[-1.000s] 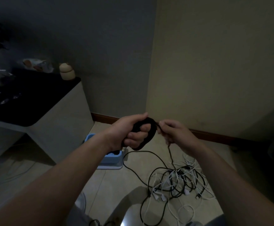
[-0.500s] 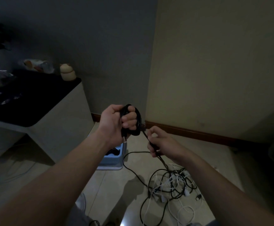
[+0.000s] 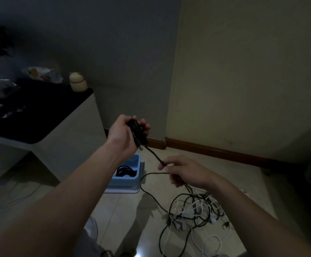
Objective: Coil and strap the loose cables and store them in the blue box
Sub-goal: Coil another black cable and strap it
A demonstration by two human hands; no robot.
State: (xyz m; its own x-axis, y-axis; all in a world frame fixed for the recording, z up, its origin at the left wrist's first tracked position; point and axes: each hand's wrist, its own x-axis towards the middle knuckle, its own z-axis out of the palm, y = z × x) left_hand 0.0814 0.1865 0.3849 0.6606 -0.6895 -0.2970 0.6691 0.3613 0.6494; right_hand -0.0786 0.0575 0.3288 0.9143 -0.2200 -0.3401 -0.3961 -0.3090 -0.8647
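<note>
Black cable (image 3: 153, 153) is mid-coiling. Its wound loops sit in the raised left hand (image 3: 122, 134), whose fingers curl round the bundle, above the blue box (image 3: 125, 183) on the floor. A taut stretch runs down to the right hand (image 3: 186, 171), whose fingers pinch it. The tail trails into the tangled pile (image 3: 195, 212) of black and white cables. The next move likely calls for lifting that slack over the bundle as another loop without dragging the tangle along. Strapping and boxing are not yet done.
</note>
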